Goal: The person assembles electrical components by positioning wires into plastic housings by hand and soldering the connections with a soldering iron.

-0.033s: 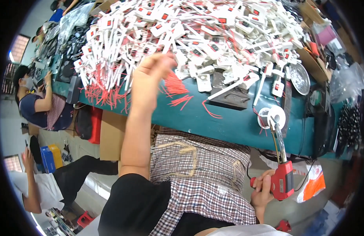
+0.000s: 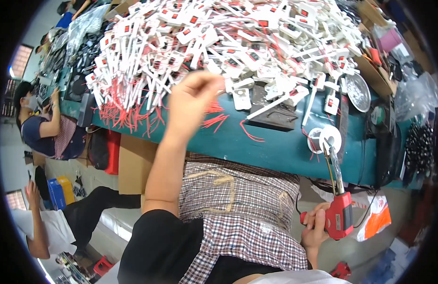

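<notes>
My left hand [image 2: 193,102] is over the front of the bench, above a small bundle of red wires [image 2: 214,107]. Its fingers are curled in toward the thumb; anything between the fingertips is too small and blurred to make out. Low on the right, my right hand [image 2: 315,231] grips a red soldering gun [image 2: 339,217] by its handle. The gun's metal barrel points up at a white solder spool [image 2: 331,138] by the bench edge. Behind my left hand lies a big heap of white plastic housings [image 2: 238,52] with red switches, white tubes and red wires.
A dark block [image 2: 274,117] sits on the green bench [image 2: 190,137], with a white tube across it. To the right are a round metal dish [image 2: 358,92] and clear plastic bags [image 2: 420,99]. Co-workers [image 2: 51,123] occupy the left side.
My left hand has shifted right and slightly toward me, now covering part of the red wire bundle. The right hand keeps its grip on the soldering gun. The whole view has shifted slightly.
</notes>
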Demonstrator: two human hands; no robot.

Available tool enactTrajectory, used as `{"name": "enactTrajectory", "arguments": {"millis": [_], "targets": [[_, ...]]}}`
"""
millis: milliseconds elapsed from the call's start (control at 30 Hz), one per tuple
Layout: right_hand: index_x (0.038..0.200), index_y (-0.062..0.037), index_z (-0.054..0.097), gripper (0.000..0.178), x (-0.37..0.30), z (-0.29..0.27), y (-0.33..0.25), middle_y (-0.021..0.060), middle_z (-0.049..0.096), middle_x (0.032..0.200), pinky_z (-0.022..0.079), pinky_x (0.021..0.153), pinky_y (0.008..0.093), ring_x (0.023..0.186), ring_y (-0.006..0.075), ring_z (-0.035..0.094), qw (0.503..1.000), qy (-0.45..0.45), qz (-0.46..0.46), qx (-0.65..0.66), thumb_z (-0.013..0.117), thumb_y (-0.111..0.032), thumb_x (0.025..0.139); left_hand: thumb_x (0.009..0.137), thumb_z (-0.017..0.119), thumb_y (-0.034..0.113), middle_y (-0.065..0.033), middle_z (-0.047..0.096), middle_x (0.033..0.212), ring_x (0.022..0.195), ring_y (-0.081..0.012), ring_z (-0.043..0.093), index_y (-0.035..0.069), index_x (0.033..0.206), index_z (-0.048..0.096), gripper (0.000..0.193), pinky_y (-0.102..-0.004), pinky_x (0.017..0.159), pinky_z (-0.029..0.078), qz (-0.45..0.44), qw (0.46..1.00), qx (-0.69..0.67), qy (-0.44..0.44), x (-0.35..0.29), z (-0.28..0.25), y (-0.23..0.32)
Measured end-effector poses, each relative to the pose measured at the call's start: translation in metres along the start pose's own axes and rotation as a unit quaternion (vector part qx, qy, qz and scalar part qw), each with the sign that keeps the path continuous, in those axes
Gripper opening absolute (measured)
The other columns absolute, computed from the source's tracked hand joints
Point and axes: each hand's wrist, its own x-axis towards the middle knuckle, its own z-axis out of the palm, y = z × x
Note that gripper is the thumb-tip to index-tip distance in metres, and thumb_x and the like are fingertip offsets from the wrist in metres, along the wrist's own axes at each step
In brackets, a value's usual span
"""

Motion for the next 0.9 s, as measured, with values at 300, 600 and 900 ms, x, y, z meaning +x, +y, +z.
{"name": "enactTrajectory", "arguments": {"millis": [300,600,900], "targets": [[0.091,-0.0033,0.050,0.012,0.005,-0.007,-0.001,0.0042,0.051,0.080,0.038,0.048,0.0244,0.048,0.0051,0.034,1.000,0.019,-0.018,0.006,0.056,-0.012,0.097,0.081,0.081,0.022,-0.0090,0.075,0.087,0.079,-0.0271,0.073,0.007,0.091,0.075,0.019,-0.0377,0.069,0.055,0.113,0.913,0.358,-0.160,0.017,0.100,-0.007],[0.094,-0.0021,0.051,0.011,0.012,-0.010,0.000,0.0054,0.051,0.079,0.038,0.045,0.0245,0.047,0.0051,0.034,0.999,0.032,-0.026,0.009,0.057,-0.011,0.096,0.081,0.074,0.010,-0.0091,0.073,0.087,0.077,-0.0270,0.071,0.007,0.093,0.075,0.012,-0.0380,0.067,0.055,0.252,0.866,0.402,-0.158,0.021,0.093,0.020],[0.087,-0.0032,0.053,0.013,0.010,-0.012,-0.007,0.0045,0.051,0.077,0.038,0.046,0.0237,0.046,0.0048,0.035,0.989,0.120,-0.080,0.033,0.056,-0.012,0.096,0.074,0.071,0.008,-0.0040,0.070,0.097,0.081,-0.0212,0.069,0.008,0.090,0.071,0.016,-0.0346,0.065,0.055,0.490,0.751,0.350,-0.271,-0.010,0.091,0.033]]}}
